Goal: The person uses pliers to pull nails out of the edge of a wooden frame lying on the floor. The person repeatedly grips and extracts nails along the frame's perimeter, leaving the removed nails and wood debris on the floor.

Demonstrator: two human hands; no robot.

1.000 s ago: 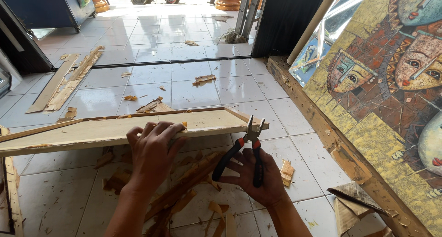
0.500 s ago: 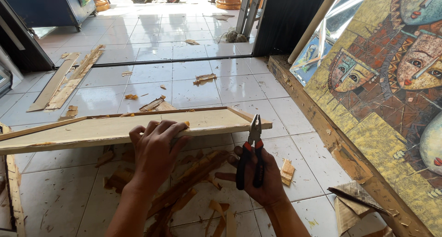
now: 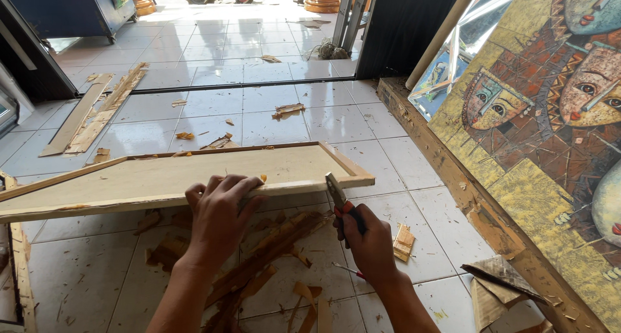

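Note:
A long framed canvas (image 3: 162,174) lies face down on the tiled floor, its wooden stretcher frame showing. My left hand (image 3: 217,213) presses on the near rail of the frame, fingers curled over its edge. My right hand (image 3: 369,239) grips pliers (image 3: 341,204) with red and black handles. The plier jaws touch the near rail close to the frame's right corner. Torn strips of brown wood and tape (image 3: 272,249) lie on the floor under and in front of the frame.
A large painting of faces (image 3: 550,113) leans at the right behind a wooden beam (image 3: 466,197). Wooden slats (image 3: 97,107) lie at the far left. Scraps of wood (image 3: 404,241) and folded cardboard (image 3: 495,284) litter the tiles. A doorway opens ahead.
My right hand has swung the pliers from pointing right and away to upright, then brought the jaws down onto the frame's near rail. My left hand has stayed on the rail.

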